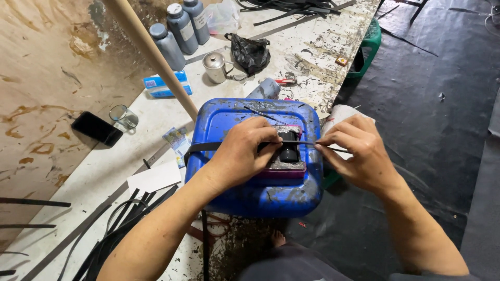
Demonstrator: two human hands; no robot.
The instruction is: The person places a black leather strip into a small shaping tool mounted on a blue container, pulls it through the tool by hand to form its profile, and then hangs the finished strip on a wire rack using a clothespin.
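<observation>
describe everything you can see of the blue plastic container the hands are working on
The blue plastic container lies on its side at the edge of the worktable, rounded at the corners, scuffed and smeared with dark stains. A small device with a black cylinder sits on top. A thin black strip stretches across it; the left hand presses it down and the right hand pulls its end.

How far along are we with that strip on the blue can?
Done: cut black strips lie piled on the table. In hand: left hand and right hand stretch one thin black strip across a small device on the blue jerrycan. Left: cannot tell.
</observation>
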